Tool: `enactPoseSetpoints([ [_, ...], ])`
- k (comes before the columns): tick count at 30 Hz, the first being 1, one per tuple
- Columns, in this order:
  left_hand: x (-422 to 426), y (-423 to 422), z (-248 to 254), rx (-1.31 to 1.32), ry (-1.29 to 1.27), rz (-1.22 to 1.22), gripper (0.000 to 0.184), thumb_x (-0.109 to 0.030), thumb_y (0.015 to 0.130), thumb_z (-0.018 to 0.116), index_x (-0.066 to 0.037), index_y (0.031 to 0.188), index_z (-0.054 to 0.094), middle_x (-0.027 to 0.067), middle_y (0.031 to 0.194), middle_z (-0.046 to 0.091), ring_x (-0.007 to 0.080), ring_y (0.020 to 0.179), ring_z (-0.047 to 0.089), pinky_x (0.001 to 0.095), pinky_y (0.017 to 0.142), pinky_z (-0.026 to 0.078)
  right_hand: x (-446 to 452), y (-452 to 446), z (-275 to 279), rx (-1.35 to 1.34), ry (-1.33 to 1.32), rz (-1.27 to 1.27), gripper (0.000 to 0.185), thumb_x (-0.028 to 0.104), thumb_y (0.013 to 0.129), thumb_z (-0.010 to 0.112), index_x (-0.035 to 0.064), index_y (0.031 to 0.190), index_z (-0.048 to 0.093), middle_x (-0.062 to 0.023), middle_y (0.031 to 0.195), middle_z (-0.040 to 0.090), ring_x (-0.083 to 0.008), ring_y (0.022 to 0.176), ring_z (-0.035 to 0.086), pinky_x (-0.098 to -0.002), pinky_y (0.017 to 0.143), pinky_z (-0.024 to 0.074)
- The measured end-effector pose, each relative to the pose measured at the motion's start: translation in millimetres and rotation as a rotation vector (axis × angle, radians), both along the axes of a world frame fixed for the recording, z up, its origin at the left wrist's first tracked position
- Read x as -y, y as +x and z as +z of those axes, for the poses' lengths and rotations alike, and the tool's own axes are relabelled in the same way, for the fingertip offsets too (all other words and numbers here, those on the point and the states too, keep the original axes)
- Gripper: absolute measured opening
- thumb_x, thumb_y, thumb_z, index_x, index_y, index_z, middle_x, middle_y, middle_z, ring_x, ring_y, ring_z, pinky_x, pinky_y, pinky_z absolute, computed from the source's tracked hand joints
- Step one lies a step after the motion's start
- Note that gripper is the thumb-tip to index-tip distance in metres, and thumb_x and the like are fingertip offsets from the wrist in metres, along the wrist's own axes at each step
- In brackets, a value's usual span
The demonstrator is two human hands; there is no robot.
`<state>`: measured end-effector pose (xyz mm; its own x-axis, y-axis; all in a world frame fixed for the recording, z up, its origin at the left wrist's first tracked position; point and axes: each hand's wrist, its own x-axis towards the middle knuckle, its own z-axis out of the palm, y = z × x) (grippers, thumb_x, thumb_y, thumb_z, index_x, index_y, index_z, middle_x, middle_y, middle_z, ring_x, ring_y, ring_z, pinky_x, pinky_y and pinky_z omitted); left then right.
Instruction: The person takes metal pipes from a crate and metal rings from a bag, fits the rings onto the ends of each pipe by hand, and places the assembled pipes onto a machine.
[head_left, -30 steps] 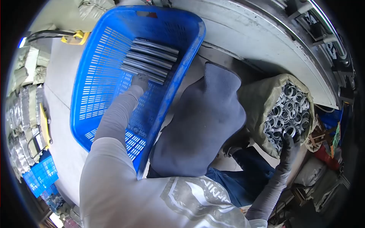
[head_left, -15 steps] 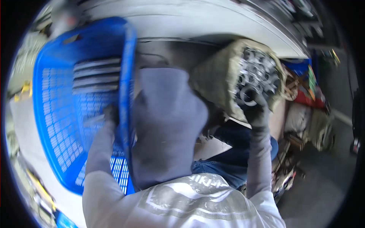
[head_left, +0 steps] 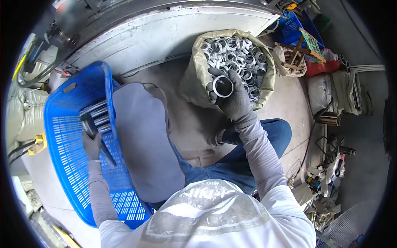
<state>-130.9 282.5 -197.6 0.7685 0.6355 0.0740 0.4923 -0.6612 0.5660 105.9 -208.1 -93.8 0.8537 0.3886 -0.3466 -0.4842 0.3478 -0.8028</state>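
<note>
A metal ring (head_left: pixel 223 96) is clamped by the fingers of the right hand (head_left: pixel 235 97); a hammer-like tool (head_left: pixel 88 125) is gripped by the left hand (head_left: pixel 92 144).

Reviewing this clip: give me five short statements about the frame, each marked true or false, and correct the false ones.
1. The right hand holds a ring. True.
2. The left hand is empty. False: the left hand holds a dark bar.
3. The sack is tied shut. False: the sack is open, with many rings showing.
4. Metal bars lie in the basket. True.
5. The basket is red. False: the basket is blue.
</note>
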Motion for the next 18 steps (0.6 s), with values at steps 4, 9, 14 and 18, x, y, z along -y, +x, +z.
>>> enactPoseSetpoints([
  [4,107.6,64.2,172.1,0.170,0.401,-0.484,0.070,-0.014,0.074,0.080,0.000,0.139,0.057,0.0181,0.118,0.067,0.0377,0.106,0.064,0.0468,0.093,0.050,-21.3,-30.0,62.3,-0.084,0.135,-0.051,0.056,0.052,0.109,0.041,0.0019,0.123,0.062,-0.0096,0.092,0.068,-0.0205,0.080,0.070,-0.0321,0.073,0.0579],
  [9,246.5,97.1,225.9,0.162,0.609,-0.916,0.070,-0.022,0.072,0.078,-0.009,0.138,0.059,0.0096,0.101,0.065,0.0300,0.091,0.061,0.0437,0.081,0.047,-7.9,-38.1,4.2,0.368,-0.048,0.028,0.048,0.043,0.109,0.040,0.0019,0.116,0.065,-0.0138,0.109,0.071,-0.0229,0.095,0.072,-0.0338,0.086,0.0594],
  [14,283.3,123.0,190.3,-0.060,0.629,-1.009,0.075,-0.032,0.075,0.079,-0.009,0.142,0.054,0.0082,0.101,0.065,0.0257,0.094,0.066,0.0421,0.081,0.052,0.9,-50.7,11.1,0.823,-0.432,-0.042,0.058,0.039,0.110,0.026,-0.0018,0.120,0.067,-0.0171,0.114,0.071,-0.0279,0.102,0.070,-0.0349,0.092,0.0523],
  [18,288.5,124.7,185.6,-0.097,0.626,-0.977,0.069,-0.035,0.076,0.080,-0.008,0.135,0.055,0.0084,0.099,0.066,0.0236,0.093,0.069,0.0397,0.079,0.054,1.9,-52.8,21.3,0.723,-0.383,-0.034,0.056,0.037,0.109,0.029,-0.0026,0.116,0.068,-0.0174,0.106,0.071,-0.0265,0.101,0.069,-0.0347,0.092,0.0519],
])
